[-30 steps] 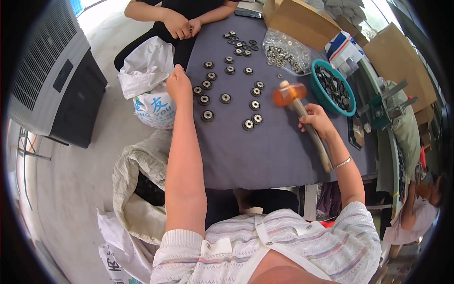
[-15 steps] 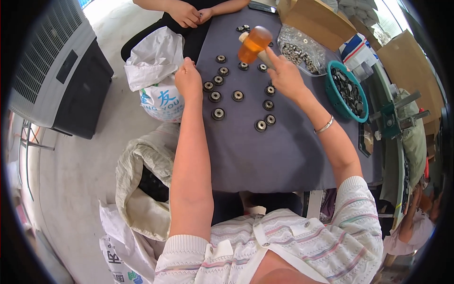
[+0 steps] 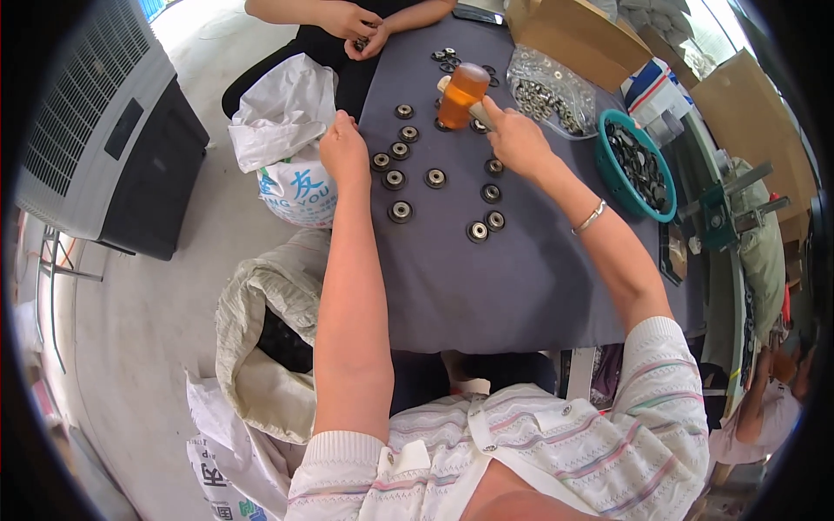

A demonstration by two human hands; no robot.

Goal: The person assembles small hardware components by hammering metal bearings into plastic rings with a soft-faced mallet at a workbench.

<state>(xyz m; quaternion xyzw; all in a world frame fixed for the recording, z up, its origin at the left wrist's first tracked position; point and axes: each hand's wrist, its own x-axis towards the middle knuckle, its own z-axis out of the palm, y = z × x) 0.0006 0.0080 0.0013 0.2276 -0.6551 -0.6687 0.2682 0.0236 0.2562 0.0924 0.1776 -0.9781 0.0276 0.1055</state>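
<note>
My right hand (image 3: 519,137) is closed around the pale handle of a mallet with a translucent orange head (image 3: 463,97). The mallet head hangs over the far middle of the table and partly covers a black roller with a metal bearing centre. Several more such rollers lie scattered flat, among them a middle one (image 3: 434,178) and a near-left one (image 3: 400,212). At the table's left edge my left hand (image 3: 345,149) is closed, beside a white sack (image 3: 291,178); anything inside its fingers is hidden.
Across the grey table (image 3: 434,295) sits a co-worker, whose hands (image 3: 365,35) hold small dark pieces. To the right are a plastic bag of metal bearings (image 3: 547,95), a teal basket (image 3: 606,165) of black parts and a cardboard box (image 3: 578,39). An open sack (image 3: 248,365) stands lower left.
My right hand has swung the mallet slightly left and down, and its head is now more upright. The co-worker's hands have shifted and now show small dark pieces. My left hand stays nearly still.
</note>
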